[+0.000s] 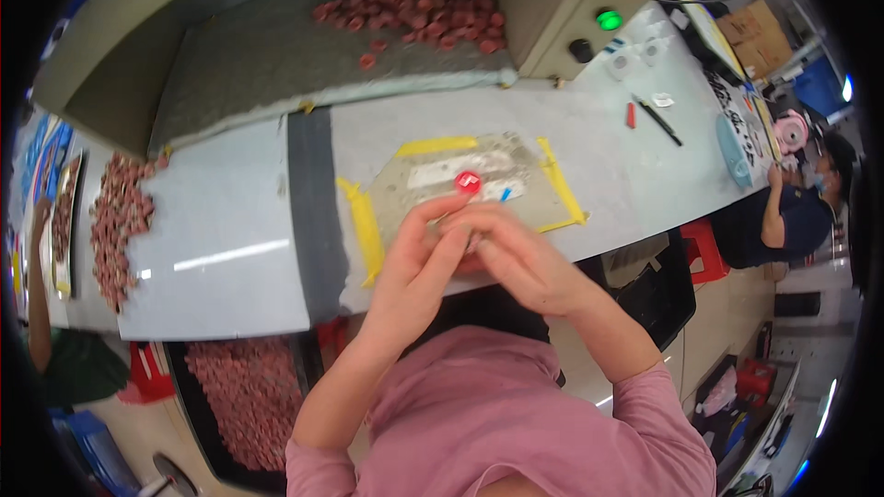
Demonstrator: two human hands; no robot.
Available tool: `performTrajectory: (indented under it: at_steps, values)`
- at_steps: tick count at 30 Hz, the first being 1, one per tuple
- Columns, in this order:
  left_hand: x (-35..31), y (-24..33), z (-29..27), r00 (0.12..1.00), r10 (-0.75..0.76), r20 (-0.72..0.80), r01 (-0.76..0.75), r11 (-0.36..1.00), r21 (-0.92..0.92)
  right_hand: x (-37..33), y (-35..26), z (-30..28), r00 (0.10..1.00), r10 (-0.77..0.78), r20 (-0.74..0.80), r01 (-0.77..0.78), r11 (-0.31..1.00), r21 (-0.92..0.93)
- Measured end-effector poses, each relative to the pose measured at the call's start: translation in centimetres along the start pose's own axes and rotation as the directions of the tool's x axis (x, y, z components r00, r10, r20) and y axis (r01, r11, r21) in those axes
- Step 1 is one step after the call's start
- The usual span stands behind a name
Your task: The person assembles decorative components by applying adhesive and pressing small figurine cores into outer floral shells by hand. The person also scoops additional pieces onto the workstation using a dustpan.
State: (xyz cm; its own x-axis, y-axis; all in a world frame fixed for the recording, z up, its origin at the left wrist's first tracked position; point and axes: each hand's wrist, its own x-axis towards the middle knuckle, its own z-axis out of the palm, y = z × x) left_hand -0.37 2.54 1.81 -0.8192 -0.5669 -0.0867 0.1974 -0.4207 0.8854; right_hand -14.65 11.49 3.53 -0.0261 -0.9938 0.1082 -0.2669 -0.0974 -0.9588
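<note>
Pale table [230,189] is supporting a round red cap [468,182] just far of the left hand [425,248] and right hand [514,248]. Both are curling together, fingers mostly closed; I cannot tell what they are holding.

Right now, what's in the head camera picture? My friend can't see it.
A person's hands meet at a gray table, near a round red piece amid yellow tape strips. Small reddish pieces lie heaped in a machine opening.
</note>
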Motion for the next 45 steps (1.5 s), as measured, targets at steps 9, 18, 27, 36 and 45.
performTrajectory:
  at_steps: [9, 18, 27, 36, 45]
  values:
    - [-1.3, 7.3, -12.5, 0.822, 0.561, -0.095, 0.151, -0.055, 0.987, -1.0, 1.4, -10.4, 0.939, -0.083, -0.333, -0.061, 0.915, -0.399]
    - [1.6, 11.6, -18.8, 0.678, 0.724, 0.13, 0.267, -0.408, 0.873, 4.5, 7.6, -19.6, 0.878, -0.327, -0.349, -0.072, 0.63, -0.773]
    - [19.8, 4.5, -0.8, 0.853, 0.397, 0.338, -0.29, -0.177, 0.941, 0.3, 4.4, -15.1, 0.924, -0.056, -0.378, -0.134, 0.878, -0.459]
    - [21.9, 3.5, 0.4, 0.803, 0.477, 0.357, -0.328, -0.146, 0.933, -1.7, 4.6, -15.2, 0.904, -0.222, -0.365, -0.104, 0.715, -0.692]
    - [5.8, 5.6, -3.4, 0.946, 0.116, -0.304, 0.042, 0.883, 0.468, -3.8, 4.6, -15.2, 0.894, -0.158, -0.418, -0.205, 0.687, -0.697]
